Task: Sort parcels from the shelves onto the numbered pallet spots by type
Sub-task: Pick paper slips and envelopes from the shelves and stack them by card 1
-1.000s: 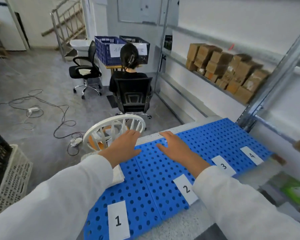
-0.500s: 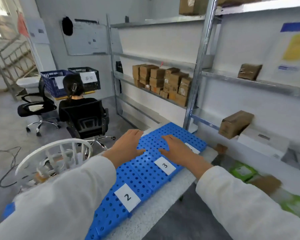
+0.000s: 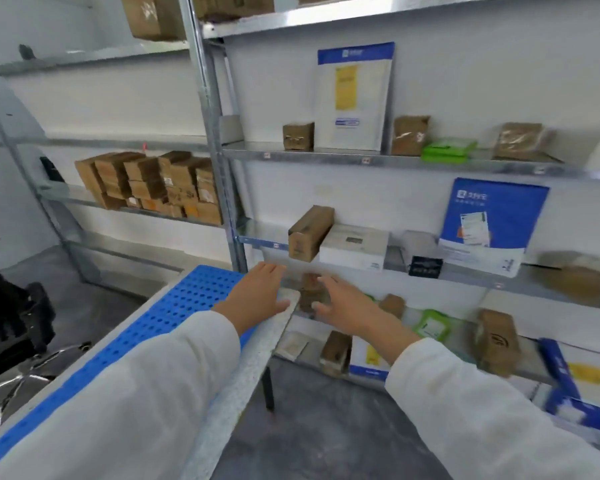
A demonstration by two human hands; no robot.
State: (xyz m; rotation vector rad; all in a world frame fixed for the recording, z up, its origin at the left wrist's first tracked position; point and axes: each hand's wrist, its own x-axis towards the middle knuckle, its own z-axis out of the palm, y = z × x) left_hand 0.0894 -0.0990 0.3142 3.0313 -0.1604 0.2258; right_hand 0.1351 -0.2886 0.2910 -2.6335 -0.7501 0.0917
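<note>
The metal shelf unit [image 3: 378, 158] fills the right side and holds mixed parcels: brown cardboard boxes [image 3: 309, 232], a white box [image 3: 355, 245], green packets [image 3: 449, 150], and blue-and-white mailers [image 3: 489, 221]. My left hand [image 3: 257, 299] hovers flat, fingers apart, over the far corner of the blue perforated pallet [image 3: 174, 313]. My right hand [image 3: 350, 306] reaches out empty with spread fingers toward a small brown box [image 3: 309, 294] on a low shelf. The pallet's number labels are out of sight.
A stack of brown boxes [image 3: 153, 183] sits on the left shelf bay. The pallet lies on a speckled grey table [image 3: 253, 362] with a black leg [image 3: 268, 389]. A dark chair [image 3: 11, 323] stands at the left. Bare grey floor lies between table and shelves.
The view has swung right from the pallet toward the shelves. Both hands have come off the pallet's middle to its far corner, the right one past the table edge toward the low shelf.
</note>
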